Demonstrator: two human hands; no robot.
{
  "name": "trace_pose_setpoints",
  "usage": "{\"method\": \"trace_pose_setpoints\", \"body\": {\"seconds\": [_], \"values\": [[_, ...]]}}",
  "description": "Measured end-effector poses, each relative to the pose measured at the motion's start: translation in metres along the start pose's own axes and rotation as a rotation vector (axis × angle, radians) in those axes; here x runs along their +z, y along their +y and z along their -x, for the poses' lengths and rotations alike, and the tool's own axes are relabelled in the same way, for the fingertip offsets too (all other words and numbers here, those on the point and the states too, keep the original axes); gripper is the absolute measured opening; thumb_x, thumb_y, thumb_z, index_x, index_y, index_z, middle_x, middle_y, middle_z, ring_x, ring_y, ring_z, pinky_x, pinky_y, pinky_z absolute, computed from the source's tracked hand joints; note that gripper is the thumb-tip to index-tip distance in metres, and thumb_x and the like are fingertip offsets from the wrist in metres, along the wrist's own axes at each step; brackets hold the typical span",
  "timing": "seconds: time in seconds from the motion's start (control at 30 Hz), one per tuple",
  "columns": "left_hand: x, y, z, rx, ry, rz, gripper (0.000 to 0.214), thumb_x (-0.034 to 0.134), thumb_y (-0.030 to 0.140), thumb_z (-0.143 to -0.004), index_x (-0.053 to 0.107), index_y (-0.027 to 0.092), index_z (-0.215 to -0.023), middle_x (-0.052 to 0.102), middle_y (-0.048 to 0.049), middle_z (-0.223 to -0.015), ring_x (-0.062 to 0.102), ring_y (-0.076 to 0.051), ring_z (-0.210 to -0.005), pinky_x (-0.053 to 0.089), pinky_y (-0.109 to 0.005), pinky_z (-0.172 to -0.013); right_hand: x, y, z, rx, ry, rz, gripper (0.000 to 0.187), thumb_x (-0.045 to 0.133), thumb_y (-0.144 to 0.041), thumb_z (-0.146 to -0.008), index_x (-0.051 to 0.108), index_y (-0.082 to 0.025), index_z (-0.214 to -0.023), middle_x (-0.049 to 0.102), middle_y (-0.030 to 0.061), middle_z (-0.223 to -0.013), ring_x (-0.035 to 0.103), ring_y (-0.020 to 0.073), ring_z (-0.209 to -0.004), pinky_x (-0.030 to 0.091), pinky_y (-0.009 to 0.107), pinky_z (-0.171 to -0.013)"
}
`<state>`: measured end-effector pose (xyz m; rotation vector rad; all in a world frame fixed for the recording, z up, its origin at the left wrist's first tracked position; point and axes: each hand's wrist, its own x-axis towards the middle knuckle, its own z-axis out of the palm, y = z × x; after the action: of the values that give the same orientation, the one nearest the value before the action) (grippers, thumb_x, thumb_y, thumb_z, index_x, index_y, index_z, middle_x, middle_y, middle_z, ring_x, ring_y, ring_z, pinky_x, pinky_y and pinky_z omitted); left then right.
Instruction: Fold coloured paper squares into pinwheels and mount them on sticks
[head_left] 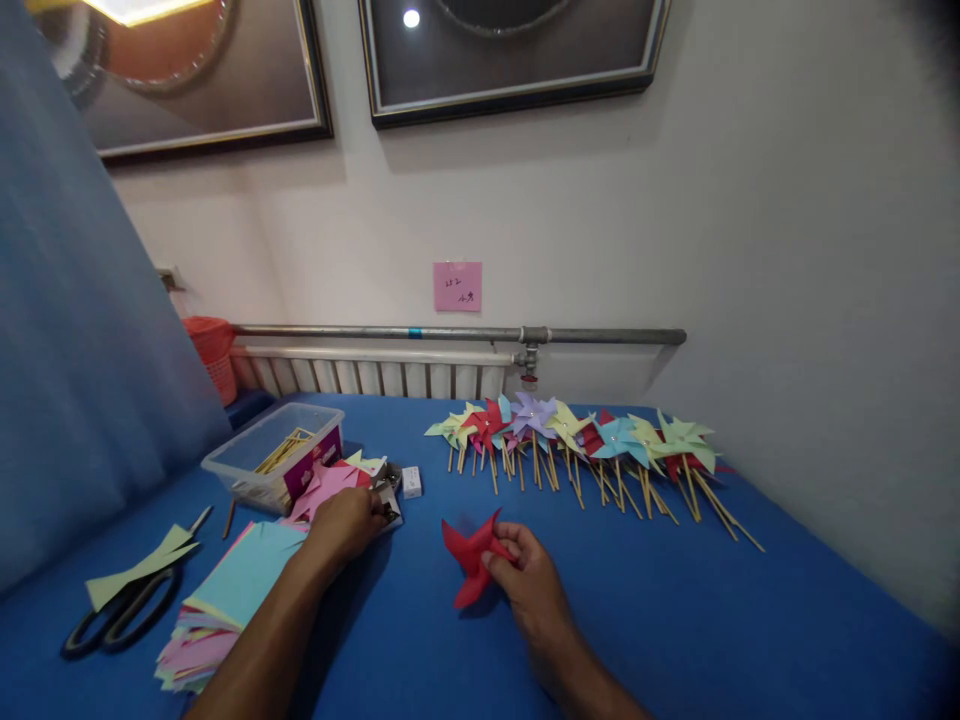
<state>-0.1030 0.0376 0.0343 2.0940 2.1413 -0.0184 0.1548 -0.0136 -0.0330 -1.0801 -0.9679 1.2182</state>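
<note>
A blue-covered table (pixel 622 630) stands against a pale wall (pixel 787 250), with a blue curtain (pixel 90 330) hanging at the left. At the near left lies a stack of coloured paper (pixel 247 570), a light blue sheet on top and pink, yellow and lilac edges fanned towards the near side. Left of it are black-handled scissors (pixel 118 620), a pale green paper piece (pixel 142 572) lying across them. The two hands are apart from each other. Near the middle, the right hand (pixel 536 580) has thumb and fingers pinched on a red paper pinwheel (pixel 474 560), its points spread to the left. Farther left, the left hand (pixel 346 522) has its fingers bent at a small open box (pixel 390 508) with dark contents; I cannot tell whether they have closed on anything. Pink paper pieces (pixel 326 487) lie just beyond that hand, and a small white box (pixel 412 482) sits to its right. Behind, at the left, a clear plastic tub (pixel 232 475) holds thin sticks (pixel 283 450). At the far right, many-coloured pinwheels on sticks (pixel 568 424) lie in a row. Beyond the table are a red basket (pixel 210 345), a white radiator (pixel 382 375) and a grey pipe (pixel 465 333), and above these a pink note (pixel 457 287) and two framed pictures (pixel 517 60)
</note>
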Motion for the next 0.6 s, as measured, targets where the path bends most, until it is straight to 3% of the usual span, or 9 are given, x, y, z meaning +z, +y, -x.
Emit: {"method": "trace_pose_setpoints", "body": {"seconds": [0.2, 0.43, 0.6], "values": [[0.0053, 0.0024, -0.0005, -0.038, 0.039, -0.041, 0.032, 0.051, 0.026, -0.097, 0.081, 0.017, -0.103, 0.081, -0.0216, -0.113, 0.076, -0.036, -0.105, 0.051, -0.038, -0.079, -0.0009, 0.0039, -0.0025, 0.004, 0.007, 0.005, 0.030, 0.080, -0.029, -0.061, 0.072, -0.021, -0.089, 0.071, -0.0014, -0.070, 0.065, 0.0193, -0.067, 0.050, 0.030, -0.067], [0.0024, -0.0030, -0.0004, -0.029, 0.006, 0.014, 0.024, 0.061, 0.031, -0.091, 0.083, 0.026, -0.100, 0.084, -0.0109, -0.107, 0.077, -0.031, -0.101, 0.049, -0.033, -0.076, 0.0000, -0.0006, -0.0004, 0.027, -0.018, -0.022, 0.031, 0.080, -0.030, -0.060, 0.071, -0.022, -0.089, 0.076, 0.0011, -0.076, 0.069, 0.0220, -0.072, 0.052, 0.032, -0.070], [0.0033, 0.0004, -0.0031, -0.037, 0.025, -0.012, 0.024, 0.060, 0.028, -0.090, 0.081, 0.021, -0.099, 0.082, -0.0157, -0.112, 0.076, -0.033, -0.102, 0.050, -0.035, -0.076, 0.0015, -0.0034, 0.0022, 0.009, -0.017, -0.019, 0.029, 0.079, -0.029, -0.061, 0.071, -0.022, -0.088, 0.073, -0.0013, -0.073, 0.067, 0.0201, -0.069, 0.052, 0.030, -0.068]]}}
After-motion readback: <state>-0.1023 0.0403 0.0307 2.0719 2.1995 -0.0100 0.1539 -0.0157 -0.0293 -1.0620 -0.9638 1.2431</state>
